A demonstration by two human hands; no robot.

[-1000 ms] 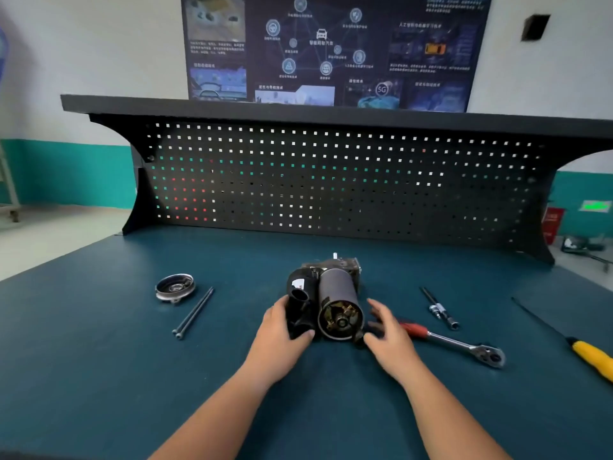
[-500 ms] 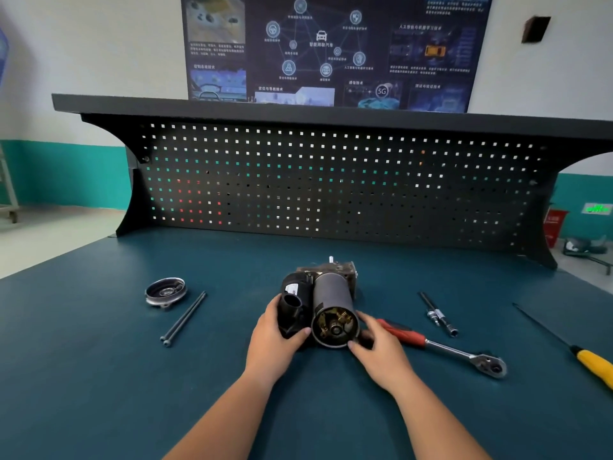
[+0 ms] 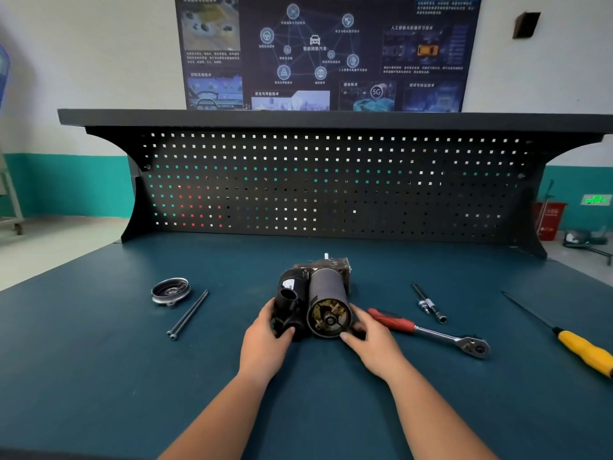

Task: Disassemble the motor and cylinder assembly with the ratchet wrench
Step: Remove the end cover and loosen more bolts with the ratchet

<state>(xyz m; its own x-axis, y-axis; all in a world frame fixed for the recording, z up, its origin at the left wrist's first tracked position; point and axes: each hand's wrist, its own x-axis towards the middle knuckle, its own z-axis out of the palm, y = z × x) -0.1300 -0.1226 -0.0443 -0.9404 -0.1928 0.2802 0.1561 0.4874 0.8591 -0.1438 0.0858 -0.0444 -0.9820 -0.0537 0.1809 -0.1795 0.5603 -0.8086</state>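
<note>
Your left hand (image 3: 265,346) grips the motor (image 3: 326,290) on its black side. Your right hand (image 3: 373,343) pinches its open end. The wrench (image 3: 431,333) lies just right of the motor.

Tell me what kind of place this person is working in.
Most likely a vocational training workshop: a blue-topped workbench with a black pegboard back, a ratchet wrench laid out on it, and a car-technology poster on the wall.

Hands (image 3: 265,346) around motor assembly (image 3: 326,293) (wrench (image 3: 431,333) beside)
</note>
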